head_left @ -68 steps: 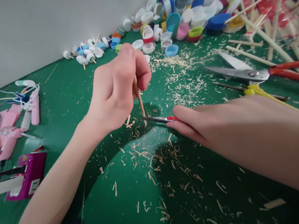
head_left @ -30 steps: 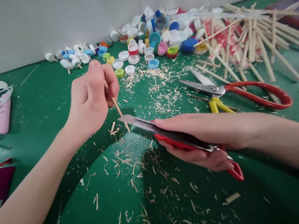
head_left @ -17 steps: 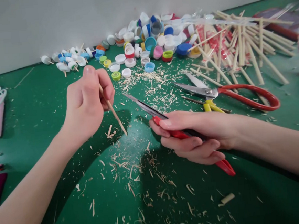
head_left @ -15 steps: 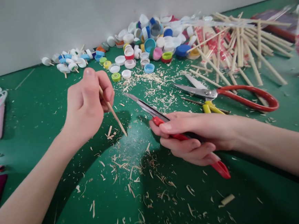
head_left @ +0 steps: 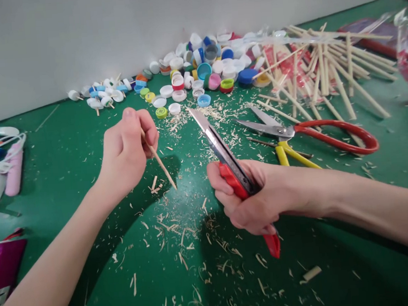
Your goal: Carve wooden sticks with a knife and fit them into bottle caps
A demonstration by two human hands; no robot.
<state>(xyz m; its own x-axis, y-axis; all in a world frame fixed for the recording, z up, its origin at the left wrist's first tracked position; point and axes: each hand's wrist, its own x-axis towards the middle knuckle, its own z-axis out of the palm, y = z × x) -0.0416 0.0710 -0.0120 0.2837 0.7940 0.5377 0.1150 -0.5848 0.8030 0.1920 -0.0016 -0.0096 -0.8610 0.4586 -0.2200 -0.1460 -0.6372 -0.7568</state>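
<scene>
My left hand point(head_left: 126, 147) is closed on a thin wooden stick point(head_left: 163, 166), whose pointed end slants down to the right just above the green table point(head_left: 106, 302). To its right, my right hand point(head_left: 246, 199) wraps round a red utility knife point(head_left: 231, 176). The knife's blade is out and aims up and away, toward the bottle caps. Blade and stick are apart. Wood shavings point(head_left: 182, 230) lie scattered beneath and between both hands.
Bottle caps point(head_left: 204, 71) are heaped by the wall, with caps on sticks point(head_left: 105, 92) left of them. Red-handled scissors point(head_left: 335, 133), yellow-handled pliers point(head_left: 292, 154) and wooden sticks point(head_left: 356, 65) lie right. Pink tools point(head_left: 14, 168) and a magenta box point(head_left: 4, 263) sit left.
My right hand has turned the knife so that its blade points more steeply away, and its grip has closed round the handle. The view has shifted slightly left; my left hand still holds the stick.
</scene>
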